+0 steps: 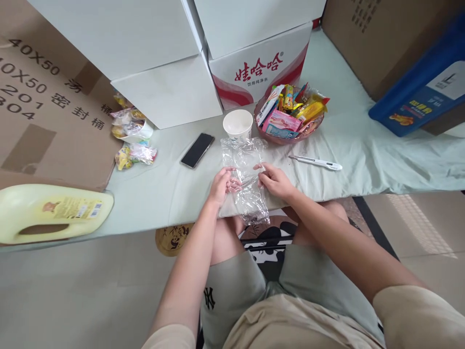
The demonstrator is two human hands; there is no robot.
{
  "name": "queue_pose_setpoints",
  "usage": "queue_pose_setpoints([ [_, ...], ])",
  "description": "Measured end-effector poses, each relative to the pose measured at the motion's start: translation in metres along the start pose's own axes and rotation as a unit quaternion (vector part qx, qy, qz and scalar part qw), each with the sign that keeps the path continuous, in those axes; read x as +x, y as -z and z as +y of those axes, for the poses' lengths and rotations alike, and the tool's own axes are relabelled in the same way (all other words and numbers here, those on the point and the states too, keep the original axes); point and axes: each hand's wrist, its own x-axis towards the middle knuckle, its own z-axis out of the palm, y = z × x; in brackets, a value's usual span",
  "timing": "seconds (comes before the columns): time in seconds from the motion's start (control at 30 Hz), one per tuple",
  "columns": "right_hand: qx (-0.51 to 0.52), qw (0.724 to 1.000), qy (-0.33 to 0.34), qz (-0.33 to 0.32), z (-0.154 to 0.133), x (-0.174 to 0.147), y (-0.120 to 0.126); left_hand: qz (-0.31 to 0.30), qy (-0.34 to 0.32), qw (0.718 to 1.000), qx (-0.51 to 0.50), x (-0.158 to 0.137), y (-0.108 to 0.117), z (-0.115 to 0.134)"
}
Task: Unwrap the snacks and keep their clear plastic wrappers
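Note:
A crinkled clear plastic bag (pixel 250 194) stretches between my hands at the table's front edge, its lower end hanging over the edge. My left hand (pixel 221 185) has curled fingers on the bag's left side, partly seen through the film. On the right side, my right hand (pixel 275 181) pinches the plastic between thumb and fingers. Just behind the bag stands a white paper cup (pixel 232 134), its base partly covered by the film. A white utility knife (pixel 317 162) lies right of my right hand, and a black phone (pixel 198 150) lies to the left.
A pink bowl (pixel 290 140) of wrapped snacks stands by the cup. White boxes (pixel 170 92) close off the back. At left are a brown carton (pixel 47 106), a pale yellow jug (pixel 54 213) and a tub of wrapped sweets (pixel 140 133). A blue container (pixel 407 97) stands right.

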Motion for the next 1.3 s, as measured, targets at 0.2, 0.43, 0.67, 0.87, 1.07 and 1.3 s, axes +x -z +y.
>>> queue_pose_setpoints([
  [0.2, 0.015, 0.998, 0.053, 0.009, 0.006, 0.001, 0.001, 0.004, 0.009, 1.000, 0.009, 0.002, 0.003, 0.001],
  [0.43, 0.094, 0.994, 0.060, 0.010, 0.010, 0.002, 0.001, 0.014, 0.011, 0.995, -0.095, 0.004, 0.005, 0.003],
  [0.67, 0.117, 0.993, 0.019, -0.002, 0.007, 0.001, 0.007, 0.018, 0.008, 0.992, -0.124, 0.004, 0.006, 0.004],
  [0.87, 0.119, 0.992, 0.023, 0.032, 0.012, 0.000, 0.009, 0.014, -0.059, 0.998, 0.001, 0.003, -0.003, 0.001],
  [1.07, 0.111, 0.992, 0.041, 0.044, 0.011, 0.000, 0.005, 0.035, -0.057, 0.996, -0.054, 0.002, -0.001, -0.004],
  [1.3, 0.147, 0.983, 0.064, 0.092, 0.024, 0.005, 0.004, -0.006, -0.009, 1.000, -0.020, 0.005, 0.000, -0.008],
])
